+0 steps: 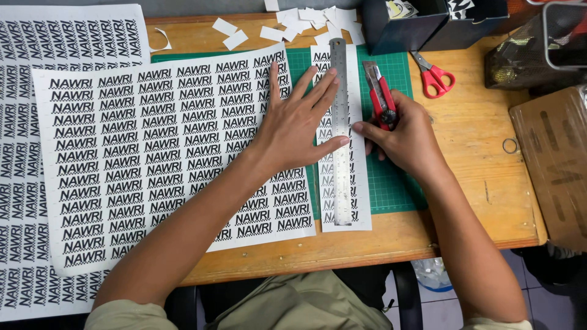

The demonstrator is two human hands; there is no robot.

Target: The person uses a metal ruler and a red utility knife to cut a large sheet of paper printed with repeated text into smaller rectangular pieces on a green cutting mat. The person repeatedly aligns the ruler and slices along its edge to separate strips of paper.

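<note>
My left hand [301, 122] lies flat with fingers spread, pressing a steel ruler [340, 177] down on a narrow strip of printed labels [358, 195]. My right hand [403, 137] grips a red utility knife [379, 95] with its blade at the ruler's right edge, about halfway along. The strip and ruler rest on a green cutting mat [394, 183]. A large white sheet of repeated black labels [140, 153] lies to the left, under my left wrist and forearm.
More label sheets [24, 183] overlap at the far left. Cut paper scraps [299, 24] lie at the desk's back edge beside dark boxes [403, 24]. Red scissors [434, 76], a small ring [510, 145] and a cardboard box [553, 159] sit to the right.
</note>
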